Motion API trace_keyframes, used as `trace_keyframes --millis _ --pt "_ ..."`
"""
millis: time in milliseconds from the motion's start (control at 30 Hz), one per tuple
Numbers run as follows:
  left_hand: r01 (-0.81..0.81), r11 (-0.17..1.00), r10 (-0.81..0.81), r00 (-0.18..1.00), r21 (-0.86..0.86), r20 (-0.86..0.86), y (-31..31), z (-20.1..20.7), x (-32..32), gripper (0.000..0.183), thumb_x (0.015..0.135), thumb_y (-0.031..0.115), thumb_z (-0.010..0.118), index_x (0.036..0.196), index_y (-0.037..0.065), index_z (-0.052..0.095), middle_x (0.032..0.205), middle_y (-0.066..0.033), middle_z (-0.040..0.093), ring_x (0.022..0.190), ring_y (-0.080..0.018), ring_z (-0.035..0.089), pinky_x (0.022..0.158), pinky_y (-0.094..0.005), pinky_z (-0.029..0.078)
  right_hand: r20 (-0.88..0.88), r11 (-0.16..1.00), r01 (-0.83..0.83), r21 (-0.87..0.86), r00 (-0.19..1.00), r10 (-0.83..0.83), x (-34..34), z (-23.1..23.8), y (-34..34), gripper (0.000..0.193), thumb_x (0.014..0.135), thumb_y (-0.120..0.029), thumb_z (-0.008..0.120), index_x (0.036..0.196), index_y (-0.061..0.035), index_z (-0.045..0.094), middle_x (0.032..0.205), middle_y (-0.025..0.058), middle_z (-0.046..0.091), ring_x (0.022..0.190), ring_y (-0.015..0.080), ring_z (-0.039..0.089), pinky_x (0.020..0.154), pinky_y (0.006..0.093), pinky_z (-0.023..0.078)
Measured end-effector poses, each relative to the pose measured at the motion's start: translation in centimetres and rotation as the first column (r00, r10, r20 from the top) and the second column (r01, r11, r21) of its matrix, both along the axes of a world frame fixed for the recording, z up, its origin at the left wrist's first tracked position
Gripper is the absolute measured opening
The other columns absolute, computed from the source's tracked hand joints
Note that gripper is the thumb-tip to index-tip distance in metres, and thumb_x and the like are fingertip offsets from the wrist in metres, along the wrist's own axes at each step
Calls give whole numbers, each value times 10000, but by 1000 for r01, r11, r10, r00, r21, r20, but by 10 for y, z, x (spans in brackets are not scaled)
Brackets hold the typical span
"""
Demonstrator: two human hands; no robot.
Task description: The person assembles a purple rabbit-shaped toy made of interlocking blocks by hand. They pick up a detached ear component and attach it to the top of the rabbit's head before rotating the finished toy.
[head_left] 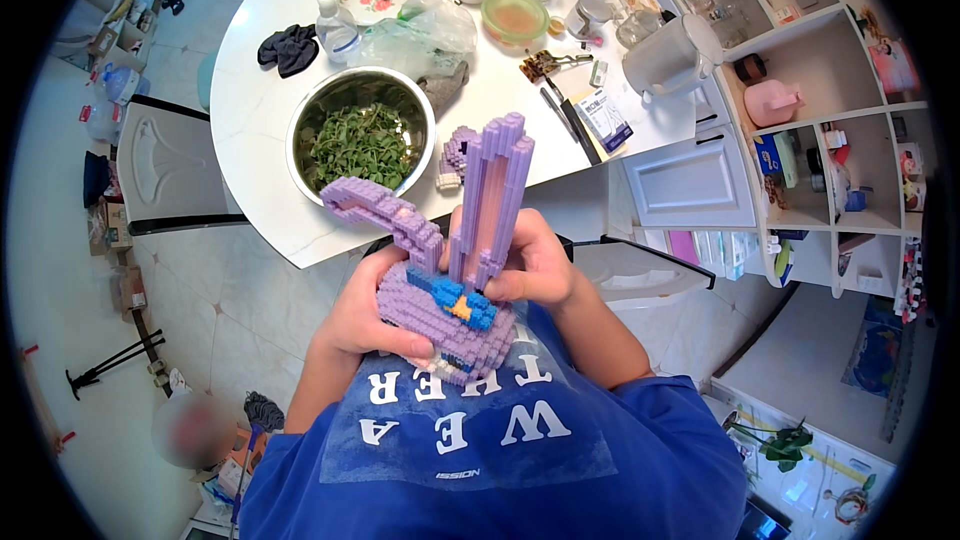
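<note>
In front of my chest I hold a rabbit-eared figure [440, 325] built from small purple bricks. One tall ear with a pinkish inner strip stands up; the other bends over to the left. A blue brick bow [465, 302] with a yellow middle sits at the base of the ears. My left hand [372, 315] wraps the figure's left side, thumb along the front. Around the foot of the upright ear my right hand [535, 265] is closed, its thumb beside the bow. A smaller purple and white brick piece [455, 158] lies at the table edge beyond the figure.
On the white table [250, 150] stand a steel bowl of green leaves [362, 140], a plastic bag [425, 35], a spray bottle [335, 25], a lidded bowl [515, 18] and a clear pitcher [672, 55]. Chairs [175, 165] flank the table; open shelves [815, 70] line the right.
</note>
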State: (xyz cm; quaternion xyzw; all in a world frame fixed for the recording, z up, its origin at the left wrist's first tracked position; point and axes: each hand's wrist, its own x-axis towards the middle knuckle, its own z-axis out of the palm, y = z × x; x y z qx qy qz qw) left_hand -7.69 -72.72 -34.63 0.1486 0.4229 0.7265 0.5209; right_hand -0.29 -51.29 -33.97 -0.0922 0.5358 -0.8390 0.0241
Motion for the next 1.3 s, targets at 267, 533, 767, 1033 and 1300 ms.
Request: trace_keyframes --millis 267,533,767,1033,1300 --pt "8 1000 -6 976 7 -218 3 9 -10 957 480 117 922 1291 -59 447 1169 -116 584 1075 -179 584 951 -321 461 -183 999 29 24 983 -24 -7 9 8 408 729 -145 785 1072 20 639 1043 88 636 779 115 522 747 263 434" --pt "138 971 -115 986 197 -123 9 -2 -7 995 465 126 940 1302 -63 434 1209 -149 574 1111 -219 584 983 -348 458 -128 1000 13 6 992 -12 -8 15 10 68 851 -59 654 866 5 640 827 44 601 750 120 555 677 266 450" --pt "-117 989 112 992 86 66 11 -59 -25 1001 483 236 920 1301 -69 429 1181 -144 594 1074 -242 617 975 -368 489 525 984 151 95 832 -178 -52 -158 127 264 891 -206 576 1000 13 676 900 106 681 717 147 609 708 266 491" --pt "-315 942 321 946 -115 42 13 -65 -20 949 460 198 802 1290 -62 423 1142 -147 605 1042 -263 637 957 -366 497 550 913 366 180 732 -401 -57 -239 210 243 859 -173 571 899 32 694 831 133 699 775 197 673 741 291 523" --pt "-320 926 329 944 -201 12 53 -62 -22 956 487 145 831 1318 -63 406 1170 -151 593 1066 -252 626 952 -362 504 126 597 570 565 655 -745 -52 -226 215 74 793 -60 661 854 -33 693 751 50 658 585 125 578 562 251 477"
